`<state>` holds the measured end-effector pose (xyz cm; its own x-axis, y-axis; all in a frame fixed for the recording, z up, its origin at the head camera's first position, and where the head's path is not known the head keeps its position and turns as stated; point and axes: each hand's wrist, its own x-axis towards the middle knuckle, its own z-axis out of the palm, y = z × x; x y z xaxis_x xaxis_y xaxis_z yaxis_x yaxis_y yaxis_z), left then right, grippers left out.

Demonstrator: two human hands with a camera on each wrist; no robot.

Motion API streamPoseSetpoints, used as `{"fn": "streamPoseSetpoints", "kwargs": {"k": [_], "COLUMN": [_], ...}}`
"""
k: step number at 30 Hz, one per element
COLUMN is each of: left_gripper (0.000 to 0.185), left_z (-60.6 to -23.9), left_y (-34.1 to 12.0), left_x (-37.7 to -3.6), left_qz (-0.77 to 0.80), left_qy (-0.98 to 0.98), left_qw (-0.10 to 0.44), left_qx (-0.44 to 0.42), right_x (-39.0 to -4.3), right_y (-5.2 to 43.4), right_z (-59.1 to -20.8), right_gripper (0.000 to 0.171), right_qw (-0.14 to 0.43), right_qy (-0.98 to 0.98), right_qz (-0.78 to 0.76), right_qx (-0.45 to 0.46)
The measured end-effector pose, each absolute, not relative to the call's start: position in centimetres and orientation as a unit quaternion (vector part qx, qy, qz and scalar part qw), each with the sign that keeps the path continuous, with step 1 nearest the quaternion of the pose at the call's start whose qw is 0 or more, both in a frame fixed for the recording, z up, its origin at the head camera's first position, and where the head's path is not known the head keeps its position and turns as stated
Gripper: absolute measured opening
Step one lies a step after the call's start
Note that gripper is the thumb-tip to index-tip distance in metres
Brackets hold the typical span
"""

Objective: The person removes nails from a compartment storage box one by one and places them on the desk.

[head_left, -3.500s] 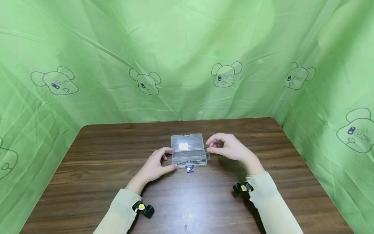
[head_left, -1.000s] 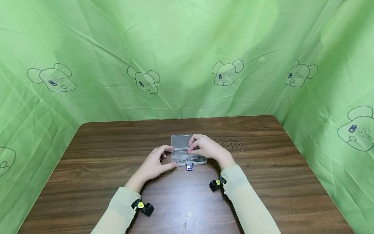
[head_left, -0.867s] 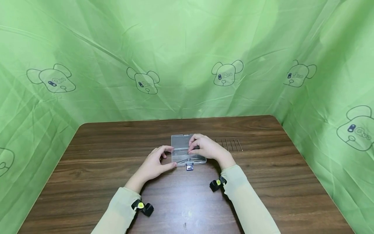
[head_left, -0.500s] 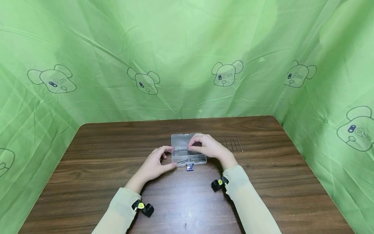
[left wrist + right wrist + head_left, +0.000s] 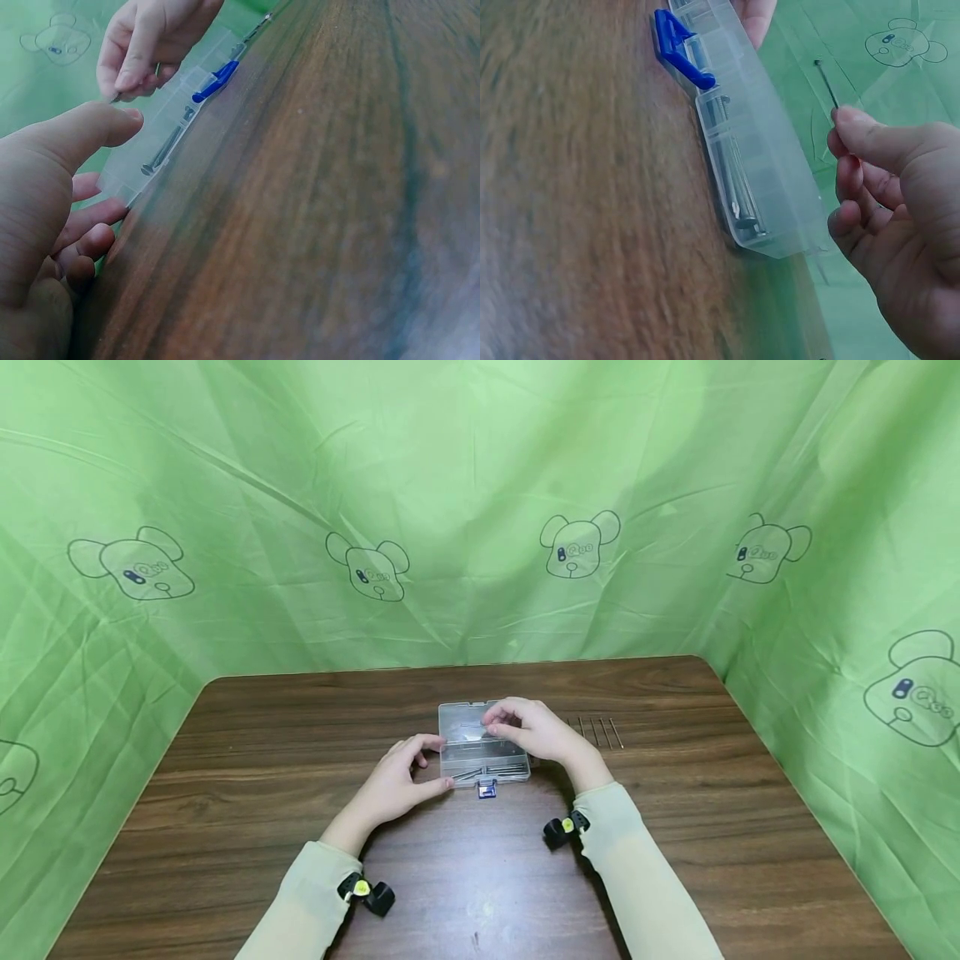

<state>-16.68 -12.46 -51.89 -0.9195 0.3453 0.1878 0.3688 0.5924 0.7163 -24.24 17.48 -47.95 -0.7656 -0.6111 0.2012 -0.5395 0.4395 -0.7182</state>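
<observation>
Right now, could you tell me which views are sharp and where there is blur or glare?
Head view: sharp, with white glare on the clear box. Left wrist view: the table blurs near the lens. Right wrist view: the box is fairly crisp, the nail thin but visible.

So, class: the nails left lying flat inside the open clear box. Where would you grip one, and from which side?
Pinch one nail mid-shaft from straight above, thumb and forefinger across it. They lie flat, lengthwise in the clear box, whose low walls block the sides. The right hand pinches a nail like that; the left hand steadies the box's end.
</observation>
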Motion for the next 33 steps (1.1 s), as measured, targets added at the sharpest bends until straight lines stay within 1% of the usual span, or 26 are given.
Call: {"fn": "streamPoseSetpoints", "kwargs": {"k": [3, 5, 9, 16, 24, 33], "left_gripper": [0.065, 0.065, 0.065, 0.065, 0.063, 0.063], "left_z": [-51.9, -51.9, -51.9, -51.8, -51.9, -52.1], "left_y": [-12.4, -12.4, -12.4, -12.4, -12.5, -12.6], "left_x": [-16.7, -16.7, -16.7, -16.6, -16.6, -16.6], "left_qz": [-0.403, -0.402, -0.402, -0.405, -0.404, -0.403], "left_qy": [-0.893, -0.893, -0.893, -0.892, -0.891, -0.892], "left_qw": [0.015, 0.015, 0.015, 0.018, 0.024, 0.020], "left_qx": [-0.200, -0.200, -0.199, -0.200, -0.205, -0.204], "right_x": [-24.2, -24.2, -24.3, -24.3, -23.9, -22.6], "right_y": [17.7, 17.9, 18.1, 18.6, 19.7, 22.2], "right_z": [-47.9, -47.9, -47.8, -47.5, -47.2, -46.9], "right_gripper": [0.024, 0.024, 0.021, 0.017, 0.005, 0.004], "right_qw": [0.036, 0.032, 0.033, 0.046, 0.040, 0.022], "right_qy": [0.847, 0.847, 0.840, 0.829, 0.825, 0.840], "right_qz": [-0.401, -0.398, -0.409, -0.449, -0.472, -0.459], "right_qx": [-0.347, -0.352, -0.355, -0.330, -0.307, -0.289]}}
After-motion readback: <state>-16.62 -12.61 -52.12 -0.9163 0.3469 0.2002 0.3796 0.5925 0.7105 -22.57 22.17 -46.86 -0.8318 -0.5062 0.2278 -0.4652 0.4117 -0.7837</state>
